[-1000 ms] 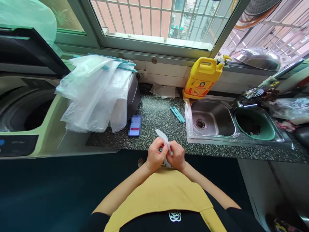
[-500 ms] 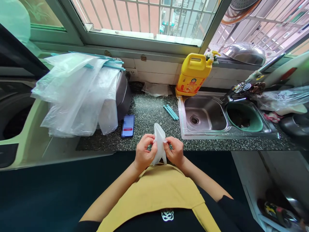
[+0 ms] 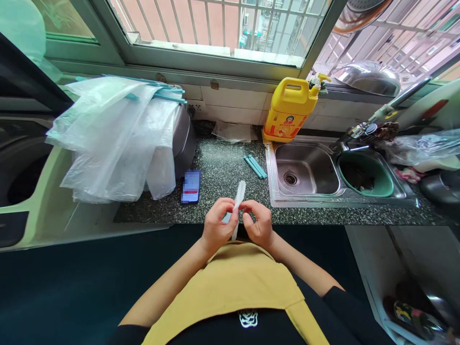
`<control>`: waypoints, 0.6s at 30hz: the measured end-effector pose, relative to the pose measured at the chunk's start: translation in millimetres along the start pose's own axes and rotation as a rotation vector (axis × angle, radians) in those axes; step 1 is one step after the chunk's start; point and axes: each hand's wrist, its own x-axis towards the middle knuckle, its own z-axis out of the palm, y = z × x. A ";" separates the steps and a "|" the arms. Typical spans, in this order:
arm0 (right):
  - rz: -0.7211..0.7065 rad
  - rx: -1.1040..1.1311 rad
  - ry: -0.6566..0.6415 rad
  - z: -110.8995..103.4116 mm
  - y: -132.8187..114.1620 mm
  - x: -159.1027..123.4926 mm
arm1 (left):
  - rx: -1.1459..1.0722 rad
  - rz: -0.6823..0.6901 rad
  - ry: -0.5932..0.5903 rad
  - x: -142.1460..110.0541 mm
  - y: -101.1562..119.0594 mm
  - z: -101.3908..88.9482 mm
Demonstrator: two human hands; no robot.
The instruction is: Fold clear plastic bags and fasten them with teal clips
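Observation:
In front of my apron I hold a small translucent white plastic bag (image 3: 239, 193), now narrowed to a folded strip standing upright. My left hand (image 3: 220, 223) pinches its middle between thumb and fingers. From the other side, my right hand (image 3: 259, 224) has its index finger against the strip at the same spot, with the thumb lower and partly apart. The lower end of the bag hangs between my hands, partly hidden by the fingers. Beyond them on the speckled counter (image 3: 219, 163) lie several short teal sticks (image 3: 255, 166), like bag-sealing clips.
A phone (image 3: 190, 187) lies left of my hands. Large clear plastic bags (image 3: 108, 139) with teal rods drape over a dark bin (image 3: 184, 141). A yellow pump jug (image 3: 289, 111) stands behind the steel sink (image 3: 305, 167), whose right bowl holds a green basin (image 3: 384, 184).
The plastic bag, spread wider half a second ago, is now gathered into a thin strip. My hands have come closer together, and my right index finger has reached across to the left fingertips.

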 end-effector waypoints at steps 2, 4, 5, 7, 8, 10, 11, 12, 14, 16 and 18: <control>0.043 -0.025 0.017 -1.4 -1.6 4.2 | 0.023 0.059 -0.014 1.3 1.5 -0.7; 0.045 -0.084 0.050 -2.0 -2.4 7.5 | 0.035 0.082 -0.014 2.3 2.3 -1.9; 0.034 -0.111 0.068 -2.2 -2.6 8.6 | 0.036 0.069 -0.002 2.9 2.3 -2.6; -0.001 -0.149 0.087 -2.4 -2.6 9.7 | 0.031 0.022 0.044 4.0 1.9 -4.1; -0.015 -0.154 0.088 -2.3 -2.5 10.0 | 0.023 0.004 0.066 4.6 1.7 -4.7; -0.016 -0.132 0.076 -1.6 -1.9 10.1 | 0.004 0.003 0.086 5.5 1.7 -5.3; -0.002 -0.111 0.068 -1.0 -1.4 10.1 | -0.003 0.018 0.083 5.7 2.0 -5.2; 0.018 -0.094 0.062 -0.4 -0.8 10.1 | -0.006 0.036 0.076 5.7 2.4 -4.9; 0.049 -0.095 0.066 0.6 0.5 10.0 | -0.008 0.062 0.067 5.0 3.5 -4.2; 0.026 -0.149 0.085 0.6 1.5 9.5 | -0.013 0.074 0.071 3.8 4.1 -4.0; -0.035 -0.218 0.095 -0.1 1.7 9.0 | -0.021 0.089 0.072 2.6 3.9 -4.5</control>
